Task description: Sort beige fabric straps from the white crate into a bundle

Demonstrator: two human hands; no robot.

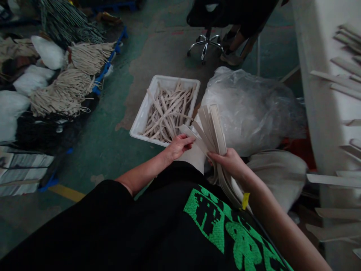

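Observation:
My right hand (pixel 229 162) is closed around a bundle of flat beige strips (pixel 212 130) that fans upward from my fist, its lower ends running down past my wrist. My left hand (pixel 179 145) pinches the end of one strip at the bundle's left edge, fingers curled. Just beyond my left hand stands a white plastic crate (pixel 140 116) on the green floor, filled with several loose beige strips (pixel 169 111). My black shirt with green print fills the lower part of the view.
A large clear plastic bag (pixel 248 105) lies right of the crate, a beige sack (pixel 279 175) below it. More strips lie on a white surface (pixel 327 98) at right. Cord bundles (pixel 64 94) pile up at left. A swivel chair base (pixel 205 43) and another person's feet (pixel 232 56) are behind.

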